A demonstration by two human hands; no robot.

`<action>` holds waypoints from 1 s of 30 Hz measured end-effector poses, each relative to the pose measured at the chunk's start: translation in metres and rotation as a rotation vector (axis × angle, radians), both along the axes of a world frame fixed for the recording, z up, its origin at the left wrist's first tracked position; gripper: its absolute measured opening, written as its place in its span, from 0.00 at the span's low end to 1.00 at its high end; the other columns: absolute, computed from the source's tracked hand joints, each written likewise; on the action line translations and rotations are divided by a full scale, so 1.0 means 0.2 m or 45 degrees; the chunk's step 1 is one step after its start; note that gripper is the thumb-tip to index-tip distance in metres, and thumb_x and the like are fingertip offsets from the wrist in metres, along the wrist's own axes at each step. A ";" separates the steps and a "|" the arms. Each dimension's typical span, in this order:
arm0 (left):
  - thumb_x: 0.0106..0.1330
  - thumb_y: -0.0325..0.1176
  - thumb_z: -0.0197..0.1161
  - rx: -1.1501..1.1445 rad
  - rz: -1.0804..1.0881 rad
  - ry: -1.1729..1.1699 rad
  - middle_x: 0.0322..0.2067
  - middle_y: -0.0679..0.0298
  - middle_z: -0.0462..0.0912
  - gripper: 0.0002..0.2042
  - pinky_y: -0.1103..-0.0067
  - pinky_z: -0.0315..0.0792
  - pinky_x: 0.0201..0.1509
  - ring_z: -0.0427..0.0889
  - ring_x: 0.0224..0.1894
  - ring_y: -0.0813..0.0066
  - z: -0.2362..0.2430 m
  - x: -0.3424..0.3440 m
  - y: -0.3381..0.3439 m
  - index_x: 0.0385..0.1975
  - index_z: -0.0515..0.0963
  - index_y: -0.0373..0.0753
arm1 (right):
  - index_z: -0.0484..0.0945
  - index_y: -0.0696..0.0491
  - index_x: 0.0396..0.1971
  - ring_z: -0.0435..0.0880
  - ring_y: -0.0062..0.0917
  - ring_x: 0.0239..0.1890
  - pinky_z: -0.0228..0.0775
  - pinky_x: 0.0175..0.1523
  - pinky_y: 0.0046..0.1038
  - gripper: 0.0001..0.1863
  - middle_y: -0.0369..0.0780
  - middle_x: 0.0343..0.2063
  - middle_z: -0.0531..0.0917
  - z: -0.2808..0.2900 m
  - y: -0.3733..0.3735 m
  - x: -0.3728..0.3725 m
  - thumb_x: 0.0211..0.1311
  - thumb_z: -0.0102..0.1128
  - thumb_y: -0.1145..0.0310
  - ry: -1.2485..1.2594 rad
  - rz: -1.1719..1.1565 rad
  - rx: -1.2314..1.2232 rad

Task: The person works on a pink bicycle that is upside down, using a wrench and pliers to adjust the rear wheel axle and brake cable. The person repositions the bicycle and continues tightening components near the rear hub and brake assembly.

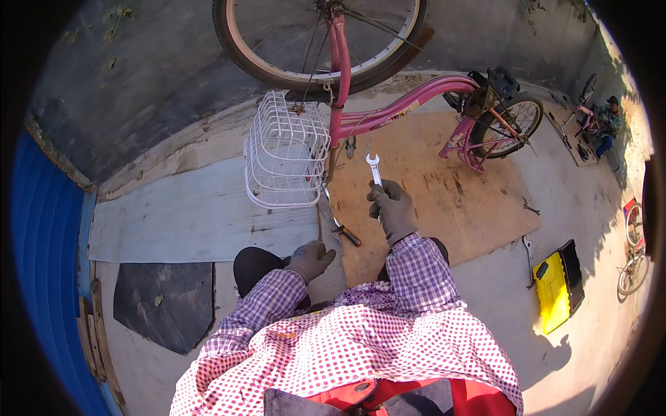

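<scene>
My right hand (pixel 393 210), in a grey glove, is closed around a silver open-end wrench (pixel 375 170), its jaw pointing up and away from me. Low over my left knee, my left hand (pixel 310 261), also gloved, has its fingers curled in; whatever they may hold is hidden. In front of me a pink bicycle (pixel 388 114) is turned upside down, its front wheel (pixel 227 38) raised. A white wire basket (pixel 286 156) hangs at its front, left of the wrench. Neither hand touches the bicycle.
Pliers (pixel 350 147) and an orange-and-black-handled tool (pixel 347 233) lie by the cardboard sheet (pixel 444 187). At right are an open yellow toolbox (pixel 553 295), an adjustable wrench (pixel 528 260) and a small wrench (pixel 531 206). A black mat (pixel 164 301) lies left; another person (pixel 612 119) is far right.
</scene>
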State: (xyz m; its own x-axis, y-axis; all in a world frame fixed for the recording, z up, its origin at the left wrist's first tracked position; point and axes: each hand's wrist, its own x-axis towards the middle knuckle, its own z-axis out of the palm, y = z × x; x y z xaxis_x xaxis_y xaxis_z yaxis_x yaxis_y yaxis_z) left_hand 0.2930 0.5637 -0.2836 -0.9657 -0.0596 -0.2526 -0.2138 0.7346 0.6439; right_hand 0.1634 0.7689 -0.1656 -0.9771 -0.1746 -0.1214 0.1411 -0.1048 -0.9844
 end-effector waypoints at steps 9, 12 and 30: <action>0.68 0.48 0.71 0.269 0.350 0.083 0.23 0.56 0.82 0.22 0.68 0.74 0.34 0.80 0.26 0.68 0.26 0.07 -0.12 0.28 0.79 0.31 | 0.80 0.63 0.53 0.79 0.20 0.20 0.70 0.27 0.24 0.17 0.41 0.32 0.85 0.32 0.02 0.06 0.69 0.63 0.70 0.245 0.107 -0.126; 0.68 0.51 0.67 0.169 0.341 0.221 0.25 0.52 0.85 0.23 0.65 0.77 0.38 0.87 0.31 0.59 0.40 -0.04 -0.16 0.30 0.81 0.31 | 0.81 0.62 0.53 0.79 0.19 0.21 0.69 0.26 0.22 0.17 0.40 0.32 0.85 0.48 0.02 -0.01 0.70 0.62 0.68 0.341 0.074 -0.203; 0.72 0.53 0.63 -0.018 -0.346 -0.106 0.39 0.53 0.84 0.20 0.60 0.77 0.45 0.85 0.41 0.51 -0.01 -0.63 -0.04 0.32 0.82 0.39 | 0.79 0.64 0.53 0.80 0.20 0.24 0.74 0.30 0.22 0.16 0.43 0.34 0.84 0.10 -0.05 -0.48 0.71 0.60 0.71 -0.157 -0.111 -0.166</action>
